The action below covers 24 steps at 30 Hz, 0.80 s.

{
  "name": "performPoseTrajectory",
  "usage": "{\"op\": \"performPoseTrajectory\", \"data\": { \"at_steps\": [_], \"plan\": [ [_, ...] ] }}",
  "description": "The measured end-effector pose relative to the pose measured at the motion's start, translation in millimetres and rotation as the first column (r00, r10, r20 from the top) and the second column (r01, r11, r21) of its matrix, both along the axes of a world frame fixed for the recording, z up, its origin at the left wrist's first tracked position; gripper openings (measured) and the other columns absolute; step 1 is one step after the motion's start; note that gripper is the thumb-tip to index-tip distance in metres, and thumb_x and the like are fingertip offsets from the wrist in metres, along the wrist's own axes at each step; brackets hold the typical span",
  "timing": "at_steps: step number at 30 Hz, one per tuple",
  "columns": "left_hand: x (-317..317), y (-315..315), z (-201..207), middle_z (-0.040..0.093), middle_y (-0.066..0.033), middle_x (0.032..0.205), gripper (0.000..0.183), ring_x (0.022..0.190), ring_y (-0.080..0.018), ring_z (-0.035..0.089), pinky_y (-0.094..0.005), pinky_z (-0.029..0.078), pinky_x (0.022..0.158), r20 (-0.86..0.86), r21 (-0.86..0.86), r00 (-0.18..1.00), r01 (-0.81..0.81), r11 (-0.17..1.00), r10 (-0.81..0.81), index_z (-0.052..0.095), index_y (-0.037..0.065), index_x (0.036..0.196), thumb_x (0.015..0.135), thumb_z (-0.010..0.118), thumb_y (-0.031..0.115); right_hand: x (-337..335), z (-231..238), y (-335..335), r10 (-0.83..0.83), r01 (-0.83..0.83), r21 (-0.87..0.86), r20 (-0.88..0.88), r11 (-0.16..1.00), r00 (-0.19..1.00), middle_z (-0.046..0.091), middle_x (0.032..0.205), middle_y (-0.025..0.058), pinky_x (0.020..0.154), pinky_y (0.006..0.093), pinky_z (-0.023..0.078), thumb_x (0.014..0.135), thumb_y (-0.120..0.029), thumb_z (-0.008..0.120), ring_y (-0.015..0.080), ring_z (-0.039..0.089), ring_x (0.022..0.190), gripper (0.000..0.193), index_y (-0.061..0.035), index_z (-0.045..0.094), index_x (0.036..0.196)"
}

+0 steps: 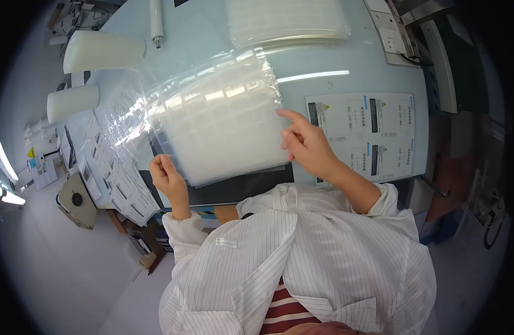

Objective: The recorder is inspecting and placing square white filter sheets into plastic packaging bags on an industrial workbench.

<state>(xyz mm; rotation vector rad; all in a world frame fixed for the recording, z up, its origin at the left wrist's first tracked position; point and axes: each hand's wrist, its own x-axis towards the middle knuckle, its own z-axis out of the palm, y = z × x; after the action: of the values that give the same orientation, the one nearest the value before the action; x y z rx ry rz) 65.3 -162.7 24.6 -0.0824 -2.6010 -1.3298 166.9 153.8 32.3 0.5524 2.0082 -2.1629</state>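
Observation:
A stack of translucent plastic sheets [223, 123] with a grid of square patches lies tilted on the table in front of me. My left hand [170, 181] is closed at the stack's near left corner, its curled fingers pinching the edge of clear film there. At the right edge, my right hand [312, 146] touches the sheets with its index finger stretched out and its thumb apart; the other fingers are bent. Shiny crumpled clear film [125, 120] spreads from the stack's left side. Under the stack, a black mat [240, 187] shows along the near edge.
Two white rolls [103, 52] stand at the left. Printed label sheets [360, 137] lie at the right, more label sheets [120, 176] at the left. Another stack of clear sheets [288, 22] sits at the back. A white tube [156, 22] lies behind, and a socket strip [388, 30] is at back right.

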Motion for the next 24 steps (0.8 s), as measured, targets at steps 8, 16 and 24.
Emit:
{"op": "performPoseTrajectory", "data": {
  "at_steps": [8,16,24],
  "plan": [
    [31,-29,-39,0.049,-0.001,0.065,0.02,0.058,-0.0092,0.042,-0.0255,0.038,0.053,0.157,-0.249,0.983,-0.058,0.967,0.099,0.054,0.001,0.087,0.094,0.057,0.02,-11,-29,24,-0.059,0.064,0.381,-0.023,0.922,0.998,0.053,0.064,0.0016,0.057,0.0264,0.043,0.09,-0.011,0.06,0.0109,0.05,0.055,0.036,-0.003,0.05,0.125],
    [19,-37,-33,0.048,-0.0039,0.078,0.015,0.068,-0.0142,0.044,-0.0278,0.04,0.063,0.239,-0.292,0.964,-0.044,0.955,0.117,0.053,0.0,0.096,0.09,0.058,0.012,-115,-110,180,-0.503,0.615,0.659,-0.389,0.434,0.772,0.064,0.093,0.0118,0.074,0.0329,0.052,0.084,-0.016,0.064,0.0199,0.064,0.084,0.031,-0.0009,0.06,0.112],
    [-38,82,16,0.049,-0.0054,0.088,0.019,0.076,-0.015,0.044,-0.0266,0.039,0.069,-0.017,-0.314,0.983,0.169,0.934,-0.184,0.057,0.0,0.105,0.086,0.058,0.003,-125,-95,190,-0.519,0.493,0.725,-0.217,0.482,0.827,0.058,0.105,0.0158,0.082,0.0396,0.049,0.082,-0.019,0.064,0.029,0.058,0.095,0.025,-0.0022,0.064,0.1]
  ]
}}
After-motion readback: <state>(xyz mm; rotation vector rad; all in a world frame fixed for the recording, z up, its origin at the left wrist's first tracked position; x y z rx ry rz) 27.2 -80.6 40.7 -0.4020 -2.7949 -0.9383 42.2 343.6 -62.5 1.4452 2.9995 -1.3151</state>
